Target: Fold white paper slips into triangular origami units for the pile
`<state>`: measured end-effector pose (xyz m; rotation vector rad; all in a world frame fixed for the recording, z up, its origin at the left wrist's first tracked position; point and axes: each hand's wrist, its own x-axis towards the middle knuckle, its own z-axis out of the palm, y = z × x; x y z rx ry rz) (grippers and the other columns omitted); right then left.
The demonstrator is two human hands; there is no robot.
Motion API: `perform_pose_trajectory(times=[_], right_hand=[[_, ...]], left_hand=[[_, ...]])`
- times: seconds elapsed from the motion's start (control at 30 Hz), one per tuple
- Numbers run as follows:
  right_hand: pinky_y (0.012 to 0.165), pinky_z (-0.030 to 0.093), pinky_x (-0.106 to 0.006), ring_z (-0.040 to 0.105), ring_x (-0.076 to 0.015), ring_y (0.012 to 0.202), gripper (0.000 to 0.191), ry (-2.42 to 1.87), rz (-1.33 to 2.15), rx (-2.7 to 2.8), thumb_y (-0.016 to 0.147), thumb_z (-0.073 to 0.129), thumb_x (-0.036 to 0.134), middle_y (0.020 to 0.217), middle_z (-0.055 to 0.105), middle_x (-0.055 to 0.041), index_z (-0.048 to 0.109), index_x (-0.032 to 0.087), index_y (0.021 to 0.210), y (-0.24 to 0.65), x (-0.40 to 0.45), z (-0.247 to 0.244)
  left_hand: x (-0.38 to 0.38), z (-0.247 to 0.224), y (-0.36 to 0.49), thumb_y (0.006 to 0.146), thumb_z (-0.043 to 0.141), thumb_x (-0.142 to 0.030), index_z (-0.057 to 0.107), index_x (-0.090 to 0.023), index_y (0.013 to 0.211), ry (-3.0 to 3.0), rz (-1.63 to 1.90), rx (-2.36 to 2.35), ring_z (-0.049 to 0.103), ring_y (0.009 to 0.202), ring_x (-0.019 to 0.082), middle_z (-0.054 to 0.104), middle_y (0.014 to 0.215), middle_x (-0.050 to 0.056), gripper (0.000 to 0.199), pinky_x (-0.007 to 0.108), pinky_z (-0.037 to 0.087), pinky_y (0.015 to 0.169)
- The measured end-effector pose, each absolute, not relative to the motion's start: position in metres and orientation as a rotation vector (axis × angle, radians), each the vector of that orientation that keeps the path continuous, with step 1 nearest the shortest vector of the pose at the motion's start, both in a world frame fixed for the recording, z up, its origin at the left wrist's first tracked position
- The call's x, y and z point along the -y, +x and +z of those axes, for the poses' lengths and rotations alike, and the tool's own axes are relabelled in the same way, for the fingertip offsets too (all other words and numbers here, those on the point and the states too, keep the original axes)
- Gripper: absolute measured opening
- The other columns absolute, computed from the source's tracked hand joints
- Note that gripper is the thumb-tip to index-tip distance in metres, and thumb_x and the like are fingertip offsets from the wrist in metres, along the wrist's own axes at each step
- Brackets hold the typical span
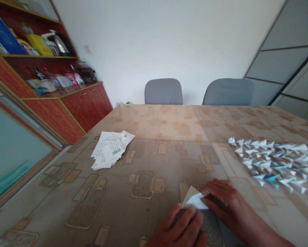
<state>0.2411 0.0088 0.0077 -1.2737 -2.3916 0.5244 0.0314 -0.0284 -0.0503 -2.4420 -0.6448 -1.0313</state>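
A small folded piece of white paper (197, 200) lies near the table's front edge, between my two hands. The fingers of my left hand (183, 226) press together on its lower left edge. My right hand (223, 199) pinches its right side between thumb and fingers. To the far left rests a loose stack of printed paper slips (110, 149). Several rows of small folded paper pieces (274, 159), mostly white with one teal, stand on the right part of the table.
The patterned tabletop (164, 164) fills the lower view. Two grey chairs (163, 91) stand behind its far edge, against a white wall. A red-brown cabinet (89, 106) with shelves of household items is at the left, and grey panels are at the right.
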Motion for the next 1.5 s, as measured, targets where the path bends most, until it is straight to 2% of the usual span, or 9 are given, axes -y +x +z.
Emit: perform_pose_trajectory(times=[0.27,0.4,0.57,0.9,1.03,1.23,1.33,1.5], right_hand=[[0.070,0.042,-0.033,0.062,-0.0197,0.073,0.011,-1.305,0.484,2.357,0.090,0.056,0.019,0.076,0.068,-0.0023,0.062,0.021,0.081,0.236,-0.013,0.000],[0.068,0.044,-0.032,0.063,-0.0190,0.070,0.013,-1.314,0.417,2.329,0.090,0.053,0.018,0.077,0.069,-0.0035,0.062,0.021,0.081,0.235,-0.014,-0.003],[0.057,0.045,-0.027,0.060,-0.0162,0.059,0.009,-1.303,0.374,2.285,0.084,0.052,0.015,0.066,0.064,-0.0008,0.060,0.020,0.081,0.233,-0.015,-0.004],[0.055,0.049,-0.028,0.060,-0.0168,0.057,0.020,-1.293,0.331,2.194,0.081,0.053,0.014,0.065,0.061,0.0012,0.058,0.020,0.099,0.236,-0.014,-0.015],[0.056,0.050,-0.029,0.060,-0.0170,0.058,0.025,-1.331,0.366,2.187,0.082,0.053,0.015,0.066,0.061,0.0009,0.056,0.020,0.106,0.237,-0.013,-0.017],[0.058,0.051,-0.031,0.061,-0.0181,0.061,0.029,-1.352,0.394,2.196,0.083,0.052,0.015,0.069,0.061,0.0001,0.053,0.019,0.112,0.238,-0.011,-0.020],[0.060,0.052,-0.031,0.063,-0.0183,0.064,0.030,-1.330,0.417,2.192,0.084,0.052,0.015,0.073,0.063,-0.0010,0.053,0.020,0.114,0.238,-0.011,-0.017],[0.064,0.052,-0.033,0.064,-0.0190,0.067,0.028,-1.342,0.469,2.159,0.084,0.054,0.018,0.078,0.066,-0.0019,0.055,0.022,0.111,0.247,-0.008,-0.007]], left_hand=[[0.032,-0.046,0.038,0.093,0.056,-0.025,0.064,-0.021,0.089,-2.408,-1.104,0.723,0.067,0.099,0.017,0.074,0.099,-0.001,0.009,0.036,0.030,0.114],[0.034,-0.048,0.038,0.092,0.057,-0.028,0.063,-0.020,0.091,-2.421,-1.076,0.744,0.067,0.100,0.019,0.072,0.102,0.001,0.009,0.035,0.039,0.107],[0.035,-0.052,0.039,0.091,0.059,-0.029,0.062,-0.021,0.093,-2.436,-1.095,0.764,0.067,0.100,0.019,0.072,0.102,0.001,0.009,0.032,0.047,0.098],[0.037,-0.051,0.036,0.091,0.059,-0.030,0.063,-0.022,0.095,-2.507,-1.021,0.789,0.065,0.103,0.020,0.071,0.107,0.001,0.010,0.032,0.053,0.090],[0.039,-0.056,0.039,0.094,0.054,-0.029,0.064,-0.023,0.094,-2.555,-1.046,0.832,0.066,0.103,0.020,0.071,0.107,0.000,0.012,0.032,0.055,0.088],[0.036,-0.054,0.041,0.101,0.037,-0.029,0.063,-0.020,0.108,-2.578,-1.084,0.980,0.067,0.099,0.017,0.072,0.107,0.007,0.029,0.029,0.055,0.086],[0.030,-0.041,0.035,0.101,0.034,-0.025,0.063,-0.015,0.105,-2.755,-0.945,0.954,0.065,0.099,0.016,0.071,0.110,0.008,0.031,0.027,0.053,0.089],[0.023,-0.029,0.029,0.102,0.031,-0.023,0.060,-0.010,0.114,-2.812,-0.773,0.874,0.064,0.096,0.018,0.067,0.117,0.011,0.034,0.028,0.053,0.085]])
